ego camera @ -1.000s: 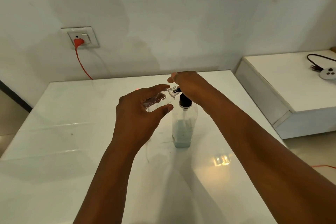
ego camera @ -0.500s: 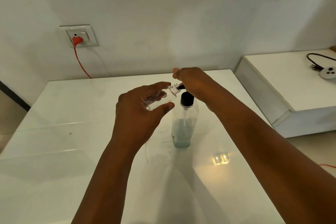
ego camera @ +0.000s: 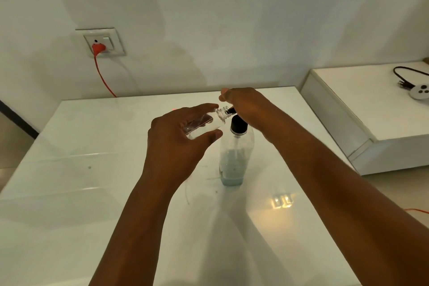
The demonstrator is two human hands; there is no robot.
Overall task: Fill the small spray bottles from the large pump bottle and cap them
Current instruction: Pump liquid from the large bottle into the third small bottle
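Note:
A large clear pump bottle [ego camera: 234, 158] with a black collar stands upright mid-table, part full of pale bluish liquid. My right hand [ego camera: 246, 105] rests on top of its pump head, which the hand mostly hides; only the black nozzle tip shows. My left hand [ego camera: 183, 137] grips a small clear spray bottle [ego camera: 206, 124], tilted on its side with its open threaded neck against the nozzle tip. The small bottle has no cap on.
The white glossy table [ego camera: 92, 181] meets the wall at its far edge. A wall socket [ego camera: 101, 42] holds a red plug with a red cord. To the right stands a lower white unit [ego camera: 371, 109] with a black cable and a white extension socket.
My right hand has risen a little on the pump head, showing more of the black collar. The small bottle's neck stays at the nozzle.

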